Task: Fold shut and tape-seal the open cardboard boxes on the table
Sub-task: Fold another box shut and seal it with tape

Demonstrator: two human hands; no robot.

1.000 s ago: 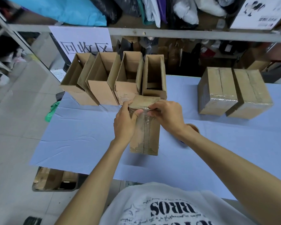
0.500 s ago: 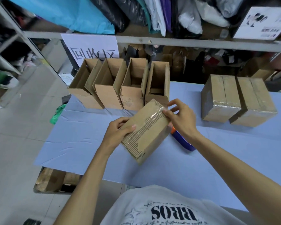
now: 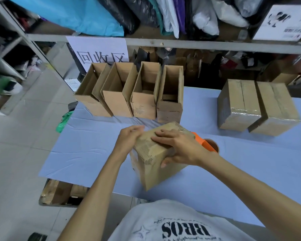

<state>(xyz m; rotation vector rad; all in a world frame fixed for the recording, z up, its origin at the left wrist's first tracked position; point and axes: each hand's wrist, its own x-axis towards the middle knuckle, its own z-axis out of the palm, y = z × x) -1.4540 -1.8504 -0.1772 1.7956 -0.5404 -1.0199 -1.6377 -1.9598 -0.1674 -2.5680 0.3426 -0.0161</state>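
A small cardboard box (image 3: 155,167) stands tilted on the blue table (image 3: 94,148) in front of me, clear tape over its closed top. My left hand (image 3: 129,140) grips the box's upper left edge with curled fingers. My right hand (image 3: 179,148) lies flat across the taped top, its thumb down on the near side face. Several open boxes (image 3: 144,101) stand in a row at the back left, flaps up. Two sealed boxes (image 3: 238,105) sit side by side at the back right.
An orange tape dispenser (image 3: 203,143) with its brown roll lies just right of the held box, partly behind my right hand. A metal shelf rail (image 3: 198,45) and a white paper sign (image 3: 101,51) run behind the table. Below the table's left edge sits a floor crate (image 3: 59,192).
The box has been turned from upright on its end to tilted with the taped face up. My right hand moved from its far corner to lie flat over the top.
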